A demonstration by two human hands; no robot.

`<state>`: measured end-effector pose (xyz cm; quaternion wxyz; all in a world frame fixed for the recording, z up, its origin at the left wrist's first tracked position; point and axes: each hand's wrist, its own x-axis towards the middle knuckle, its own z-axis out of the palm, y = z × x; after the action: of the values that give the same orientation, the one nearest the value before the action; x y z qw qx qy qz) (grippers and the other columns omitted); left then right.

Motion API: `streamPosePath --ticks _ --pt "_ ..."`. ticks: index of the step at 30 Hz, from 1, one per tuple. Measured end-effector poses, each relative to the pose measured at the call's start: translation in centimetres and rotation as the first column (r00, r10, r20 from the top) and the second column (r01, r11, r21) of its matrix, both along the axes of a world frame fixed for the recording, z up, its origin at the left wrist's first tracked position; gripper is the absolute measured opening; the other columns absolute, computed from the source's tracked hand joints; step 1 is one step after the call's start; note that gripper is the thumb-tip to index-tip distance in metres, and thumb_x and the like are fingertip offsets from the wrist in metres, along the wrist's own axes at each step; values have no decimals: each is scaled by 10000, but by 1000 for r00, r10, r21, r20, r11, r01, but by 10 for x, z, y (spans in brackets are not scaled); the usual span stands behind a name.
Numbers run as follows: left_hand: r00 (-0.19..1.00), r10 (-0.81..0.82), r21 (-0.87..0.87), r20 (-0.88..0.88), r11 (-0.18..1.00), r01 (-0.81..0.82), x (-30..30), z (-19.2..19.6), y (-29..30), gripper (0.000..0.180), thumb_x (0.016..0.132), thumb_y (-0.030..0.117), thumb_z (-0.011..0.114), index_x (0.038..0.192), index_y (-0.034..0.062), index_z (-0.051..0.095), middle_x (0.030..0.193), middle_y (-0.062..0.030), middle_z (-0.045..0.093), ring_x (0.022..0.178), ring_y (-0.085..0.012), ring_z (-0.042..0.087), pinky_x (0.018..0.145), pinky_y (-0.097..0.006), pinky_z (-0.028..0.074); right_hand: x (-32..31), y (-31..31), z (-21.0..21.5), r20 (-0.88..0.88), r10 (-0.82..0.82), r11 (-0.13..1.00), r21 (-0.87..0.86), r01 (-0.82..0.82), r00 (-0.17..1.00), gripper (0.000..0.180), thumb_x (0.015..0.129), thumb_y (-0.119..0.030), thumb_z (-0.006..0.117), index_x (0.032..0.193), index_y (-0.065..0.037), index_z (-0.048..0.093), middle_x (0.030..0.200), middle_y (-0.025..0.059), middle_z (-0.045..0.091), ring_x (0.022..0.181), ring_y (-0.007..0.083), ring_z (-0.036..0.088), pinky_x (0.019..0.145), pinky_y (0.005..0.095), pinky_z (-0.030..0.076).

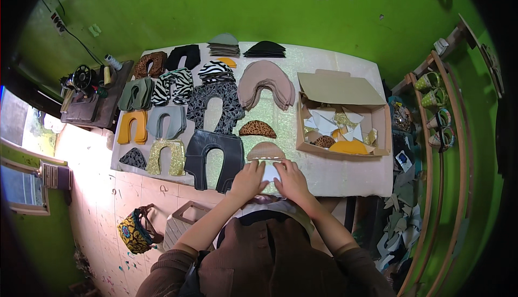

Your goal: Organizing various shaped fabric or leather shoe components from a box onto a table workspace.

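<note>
At the table's front edge, my left hand [250, 179] and my right hand [292, 179] hold a small white piece [270, 173] from both sides. Both thumbs rest on it, and the other fingers curl over its far edge. Just beyond my fingertips lies a tan half-moon piece [266, 149], touching or nearly touching them. Farther up is a leopard-print half-moon piece [258, 129]. Left of my hands, a stack of dark grey U-shaped pieces [197, 159] lies flat. Whether the white piece is paper or material, I cannot tell.
Stacks of cut pieces, including beige curved ones [266, 84] and gold glitter ones [167, 156], cover the table's left and middle. An open cardboard box [342, 89] with scraps stands at right. A sewing machine [83, 81] is far left; a wooden shoe rack [420, 103] stands right.
</note>
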<state>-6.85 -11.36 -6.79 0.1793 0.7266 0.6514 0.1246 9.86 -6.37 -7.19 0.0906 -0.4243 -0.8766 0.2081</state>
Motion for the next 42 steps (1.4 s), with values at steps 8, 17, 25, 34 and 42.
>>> streamPosePath --ticks 8,17,25,34,42 --pt "985 -89 34 -148 995 95 5 -14 1 662 605 230 721 1137 -36 428 1024 -143 496 905 -266 541 736 -325 482 -3 -2 -6 3 95 995 34 -95 995 651 656 -239 702 1196 -8 420 1083 146 459 977 306 482 797 370 441" --pt "980 -85 111 -179 988 106 -1 -25 1 446 660 166 642 1022 -46 488 907 -121 509 822 -239 553 664 -298 494 -9 1 -9 -10 105 994 -20 -105 994 595 665 -211 690 1175 -25 448 988 110 477 927 276 501 751 348 452" --pt "967 -152 135 -202 974 181 2 -9 -9 499 751 258 566 1167 5 455 1181 -162 456 1057 -261 476 865 -348 421 -2 -13 -17 -23 131 977 175 -125 991 576 760 -308 586 1237 -32 416 1260 150 406 1157 282 405 951 398 338" --pt "925 -263 75 -273 953 294 -13 -27 -27 565 859 359 423 1303 19 346 1380 -124 306 1266 -238 295 1034 -372 231 13 -16 -29 149 306 930 167 -329 940 618 839 -417 456 1322 -57 316 1401 69 276 1288 223 255 1044 466 193" --pt "922 -245 92 -299 955 283 -10 -25 -28 537 860 346 429 1283 21 370 1362 -135 327 1246 -240 322 1026 -369 247 14 -17 -31 153 307 935 132 -328 939 638 851 -468 403 1339 -73 292 1421 53 240 1304 217 221 1050 484 159"
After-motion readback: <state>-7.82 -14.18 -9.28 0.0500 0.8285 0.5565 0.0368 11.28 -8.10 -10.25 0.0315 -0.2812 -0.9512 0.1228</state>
